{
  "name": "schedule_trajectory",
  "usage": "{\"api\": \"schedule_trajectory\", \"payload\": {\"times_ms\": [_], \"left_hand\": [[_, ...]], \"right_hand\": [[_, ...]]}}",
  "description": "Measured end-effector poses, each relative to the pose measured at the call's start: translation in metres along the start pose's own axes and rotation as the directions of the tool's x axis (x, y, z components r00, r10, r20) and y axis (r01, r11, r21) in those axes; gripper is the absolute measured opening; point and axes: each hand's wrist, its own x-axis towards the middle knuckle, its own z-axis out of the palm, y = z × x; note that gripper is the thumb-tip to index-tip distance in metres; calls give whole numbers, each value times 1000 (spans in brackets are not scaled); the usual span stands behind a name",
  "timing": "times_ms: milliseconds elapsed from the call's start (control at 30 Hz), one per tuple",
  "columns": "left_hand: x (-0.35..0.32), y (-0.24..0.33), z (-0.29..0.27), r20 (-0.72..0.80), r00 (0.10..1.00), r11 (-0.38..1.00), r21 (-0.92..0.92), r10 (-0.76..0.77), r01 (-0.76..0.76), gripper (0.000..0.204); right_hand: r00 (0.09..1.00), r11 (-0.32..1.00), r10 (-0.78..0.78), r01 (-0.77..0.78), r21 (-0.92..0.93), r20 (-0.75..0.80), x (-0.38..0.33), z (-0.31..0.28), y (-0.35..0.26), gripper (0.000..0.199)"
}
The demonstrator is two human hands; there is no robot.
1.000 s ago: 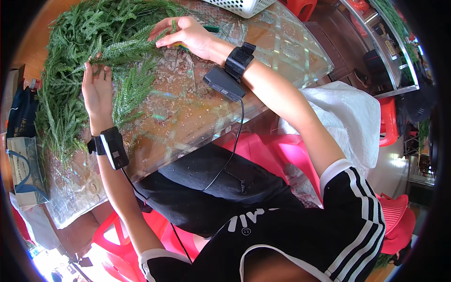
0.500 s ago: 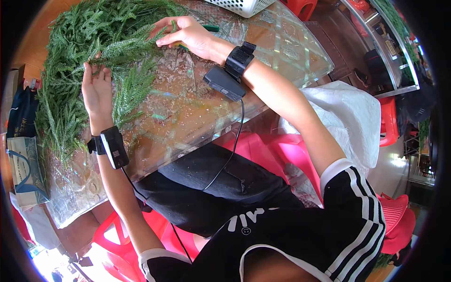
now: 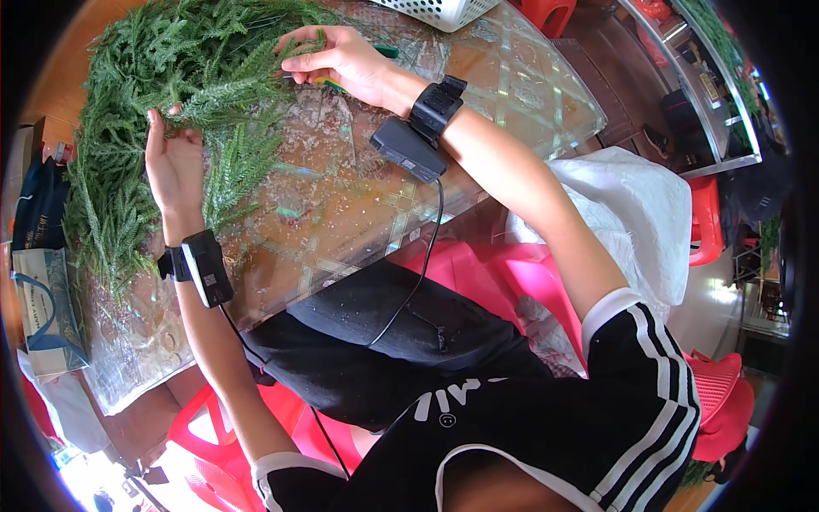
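A dense heap of artificial pine greenery (image 3: 128, 171) covers the left side of the table. My left hand (image 3: 177, 171), palm up, is at the heap's near side. Its fingers curl around the base of a green pine sprig (image 3: 222, 92), with some fingertips hidden in needles. The sprig slants up to the right toward my right hand (image 3: 354, 68), whose thumb and fingers pinch its needles near the far end. Just behind that hand, the green handle (image 3: 386, 51) of a tool shows, the rest covered. Another sprig (image 3: 239, 166) hangs loose beside my left hand.
Clear plastic sheeting (image 3: 341, 192) covers the patterned table, strewn with small scraps. A white perforated basket (image 3: 439, 13) stands at the far edge. Boxes and a bag (image 3: 43, 290) are at the left. Pink chairs (image 3: 478, 273) and a white sack (image 3: 614, 213) lie on the near right.
My right hand has shifted slightly, with the sprig's end moving along. My left hand has moved a little to the left, its fingers shifting on the sprig.
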Motion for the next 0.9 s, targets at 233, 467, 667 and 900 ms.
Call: {"api": "schedule_trajectory", "payload": {"times_ms": [233,467,667,900], "left_hand": [[-2,0,-1,59,998,999,29,-37,36,12],[-2,-3,5,42,998,998,43,-52,50,15],[-13,2,20,199,976,980,196,-84,45,19],[-12,-1,17,228,958,932,352,-175,87,21]], "right_hand": [[999,998,22,-20,56,-33,-2,1,1,29],[1000,1000,23,-23,14,-13,2,-1,3,31],[1000,999,5,-4,-34,29,0,0,-1,32],[999,1000,26,-26,-13,42,-2,3,-4,34]]}}
